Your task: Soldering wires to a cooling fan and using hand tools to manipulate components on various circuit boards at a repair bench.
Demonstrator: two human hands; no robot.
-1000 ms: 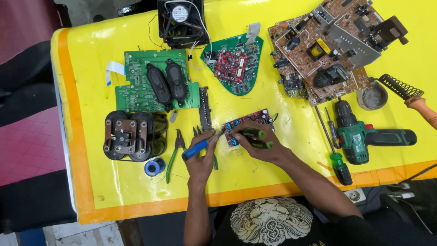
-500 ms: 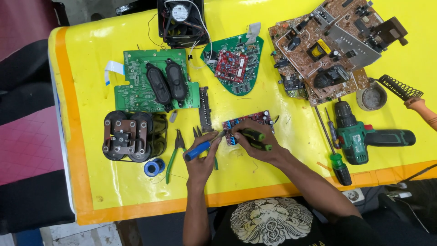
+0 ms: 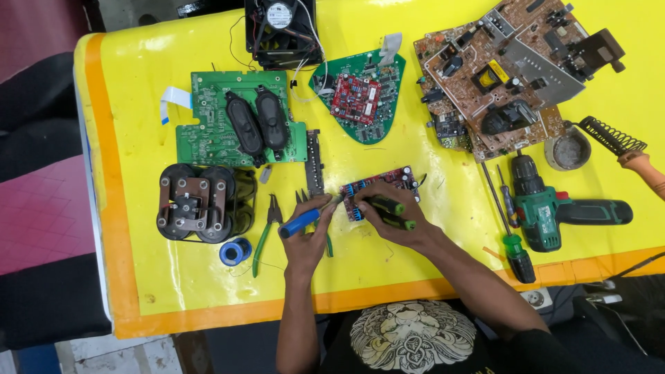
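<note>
A small red and blue circuit board (image 3: 396,179) lies on the yellow table (image 3: 429,249) near the front middle. My left hand (image 3: 312,235) grips a blue-handled tool (image 3: 299,223) whose tip points at the board's left edge. My right hand (image 3: 393,220) rests over the board and holds two black tools with green ends (image 3: 389,211). The hands cover the lower half of the board.
Green-handled pliers (image 3: 264,232) and a blue solder spool (image 3: 232,251) lie left of my left hand. Behind are a green board with two black speakers (image 3: 239,125), a transformer block (image 3: 197,202), a fan (image 3: 279,28), a wedge-shaped green board (image 3: 360,93), a brown board (image 3: 509,69), a green drill (image 3: 561,208), screwdrivers (image 3: 511,239).
Both hands stay on the small board; the blue-handled tool has shifted slightly, with its tip still at the board's left edge. Nothing else on the table moved.
</note>
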